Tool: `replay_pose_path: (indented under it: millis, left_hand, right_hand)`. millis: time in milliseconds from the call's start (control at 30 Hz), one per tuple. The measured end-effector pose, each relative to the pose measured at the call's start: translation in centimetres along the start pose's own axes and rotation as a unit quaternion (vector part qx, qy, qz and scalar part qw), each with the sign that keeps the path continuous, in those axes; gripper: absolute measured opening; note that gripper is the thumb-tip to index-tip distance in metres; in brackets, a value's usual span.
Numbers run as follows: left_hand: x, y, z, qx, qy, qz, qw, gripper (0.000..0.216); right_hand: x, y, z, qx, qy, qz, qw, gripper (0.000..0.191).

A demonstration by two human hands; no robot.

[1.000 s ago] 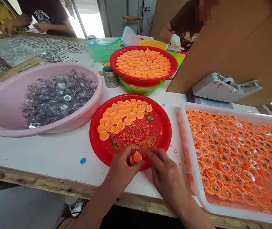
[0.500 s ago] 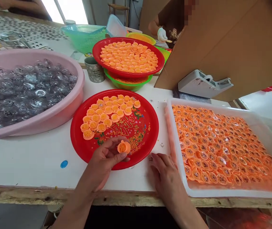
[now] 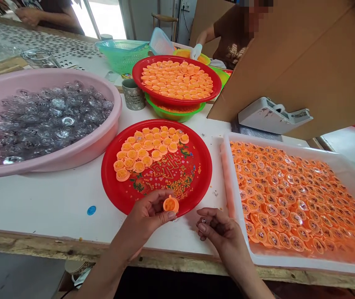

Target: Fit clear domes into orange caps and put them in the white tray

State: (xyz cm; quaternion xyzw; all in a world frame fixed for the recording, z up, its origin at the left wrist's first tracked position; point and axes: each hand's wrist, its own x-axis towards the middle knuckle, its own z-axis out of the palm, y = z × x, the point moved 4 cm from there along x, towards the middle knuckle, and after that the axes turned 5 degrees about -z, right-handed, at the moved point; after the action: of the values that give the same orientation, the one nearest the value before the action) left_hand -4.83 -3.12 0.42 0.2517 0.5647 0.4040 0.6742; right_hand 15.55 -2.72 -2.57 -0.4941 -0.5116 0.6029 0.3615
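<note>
My left hand (image 3: 148, 218) grips a small orange toy cup (image 3: 170, 204) by its rim, over the near edge of the red tray (image 3: 110, 187). Tiny orange bits lie inside the cup. To the right, just above the white table, my right hand (image 3: 224, 236) pinches a small clear piece with a dark print (image 3: 203, 221), partly hidden by the fingers. Similar orange cups (image 3: 146, 145) stand grouped on the tray's far left half, and loose orange bits (image 3: 182, 182) are scattered on its painted bottom.
On the right, a white bin (image 3: 241, 232) holds many orange cups with printed tops. A pink basin (image 3: 115, 112) of clear pieces stands left. Behind are a mug (image 3: 133, 95), a second red tray (image 3: 137, 77) of cups, a tape dispenser (image 3: 271, 118) and two people.
My right hand has lifted off the table with the clear printed piece pinched in its fingers. My left hand still holds the cup, slightly nearer to me. The camera view has shifted.
</note>
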Motion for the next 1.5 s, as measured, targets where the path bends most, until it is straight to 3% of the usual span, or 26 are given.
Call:
replay_pose_path:
  millis: [67, 167, 367, 467, 667, 867, 1133, 1367, 1500]
  left_hand:
    - [-0.2, 0.1, 0.3, 0.009, -0.007, -0.001, 1.0, 0.04]
    - [-0.3, 0.1, 0.9, 0.012, -0.02, -0.004, 1.0, 0.041]
    - [-0.2, -0.6, 2.2, -0.005, -0.069, -0.033, 0.997, 0.045]
    - [-0.1, -0.9, 2.6, 0.0, -0.07, -0.034, 0.997, 0.043]
    - [0.3, -1.2, 2.8, 0.024, -0.081, -0.034, 0.996, 0.045]
    - [0.0, -1.2, 2.6, 0.026, -0.065, -0.041, 0.997, 0.043]
    - [0.8, -2.2, 2.2, 0.031, -0.065, -0.029, 0.997, 0.045]
    - [0.3, -2.0, 3.4, 0.081, -0.086, -0.005, 0.993, 0.044]
    - [0.4, -2.0, 4.2, 0.157, -0.082, 0.05, 0.983, 0.036]
  right_hand:
    - [-0.1, -0.4, 0.3, 0.115, -0.005, 0.029, 0.993, 0.02]
    - [0.0, -1.3, 0.5, 0.188, -0.013, 0.034, 0.981, 0.016]
    - [0.6, -2.1, 0.7, 0.229, -0.021, 0.034, 0.973, 0.023]
    - [0.8, -2.3, 0.9, 0.241, -0.032, 0.044, 0.969, 0.016]
    - [1.1, -2.6, 0.6, 0.222, -0.021, 0.037, 0.974, 0.024]
    - [1.2, -1.9, 0.6, 0.264, -0.04, 0.055, 0.962, 0.014]
    - [1.6, -2.0, -0.6, 0.139, 0.011, 0.021, 0.99, 0.015]
    - [2.4, -3.4, -0.6, 0.017, -0.068, 0.008, 0.998, 0.007]
    - [2.4, -3.7, 0.1, -0.022, -0.058, 0.025, 0.998, 0.012]
